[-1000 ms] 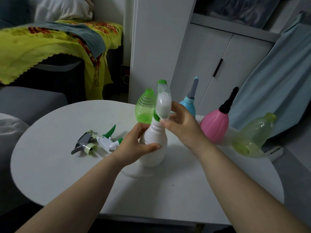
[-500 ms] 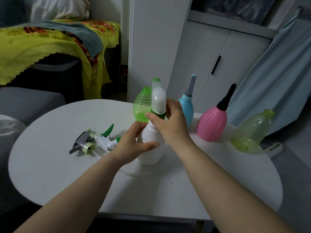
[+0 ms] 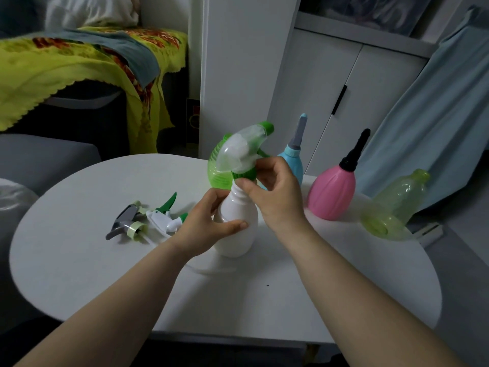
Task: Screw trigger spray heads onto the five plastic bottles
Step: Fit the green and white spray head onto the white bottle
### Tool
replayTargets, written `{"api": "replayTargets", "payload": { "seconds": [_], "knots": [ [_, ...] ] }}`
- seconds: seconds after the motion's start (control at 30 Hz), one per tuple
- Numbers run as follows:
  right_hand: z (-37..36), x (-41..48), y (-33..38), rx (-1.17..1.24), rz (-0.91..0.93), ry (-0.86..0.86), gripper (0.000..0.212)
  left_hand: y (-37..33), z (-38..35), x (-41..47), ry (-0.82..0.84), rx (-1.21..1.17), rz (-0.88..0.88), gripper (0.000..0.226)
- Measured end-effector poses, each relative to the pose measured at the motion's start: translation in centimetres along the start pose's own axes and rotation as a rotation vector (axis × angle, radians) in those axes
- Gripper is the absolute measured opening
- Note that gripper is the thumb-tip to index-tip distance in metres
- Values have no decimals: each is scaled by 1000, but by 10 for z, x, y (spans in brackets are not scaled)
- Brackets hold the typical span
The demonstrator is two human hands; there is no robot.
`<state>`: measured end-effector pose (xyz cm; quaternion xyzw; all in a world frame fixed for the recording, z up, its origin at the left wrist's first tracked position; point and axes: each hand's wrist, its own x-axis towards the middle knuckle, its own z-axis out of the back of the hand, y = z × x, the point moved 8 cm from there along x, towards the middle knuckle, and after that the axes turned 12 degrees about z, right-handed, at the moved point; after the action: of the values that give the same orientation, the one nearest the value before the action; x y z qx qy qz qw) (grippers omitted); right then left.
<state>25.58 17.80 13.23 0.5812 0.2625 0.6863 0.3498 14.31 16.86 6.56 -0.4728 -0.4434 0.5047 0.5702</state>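
A white bottle [image 3: 239, 234] stands upright on the round white table [image 3: 79, 260]. My left hand [image 3: 206, 226] wraps around its body. My right hand [image 3: 275, 194] pinches the green collar of a clear-and-green trigger spray head [image 3: 243, 152] sitting on the bottle's neck, nozzle pointing up and right. Two loose spray heads lie to the left: a grey one [image 3: 124, 221] and a white-and-green one [image 3: 164, 215]. Behind stand a ribbed green bottle [image 3: 218, 173], a blue bottle [image 3: 295, 160] and a pink bottle [image 3: 332, 192], both capped. A yellow-green bottle [image 3: 394, 207] lies on its side at the right.
A white cabinet [image 3: 330, 83] and a pale blue cloth [image 3: 436, 115] stand behind the table. A bed with a yellow blanket [image 3: 66, 70] is at the far left, a grey seat [image 3: 39, 160] below it.
The spray head has turned on the neck: its nozzle pointed straight up, now it leans right. My right hand's fingers have shifted around the collar. My left hand still holds the bottle.
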Motion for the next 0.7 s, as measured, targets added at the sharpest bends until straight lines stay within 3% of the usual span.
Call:
{"api": "replayTargets", "payload": {
  "seconds": [0.17,0.3,0.5,0.7],
  "knots": [
    [-4,-2,-8,165,-79,51,32,1,0,-1,-7,-9,7,43],
    [-9,-1,-9,120,-110,160,31,2,-1,0,2,-8,7,43],
    [-11,-7,-3,28,-64,-50,35,1,-1,1,-11,-10,-14,43],
    [2,-13,2,-21,9,-2,28,2,-1,1,-7,-27,-20,44]
  ]
}}
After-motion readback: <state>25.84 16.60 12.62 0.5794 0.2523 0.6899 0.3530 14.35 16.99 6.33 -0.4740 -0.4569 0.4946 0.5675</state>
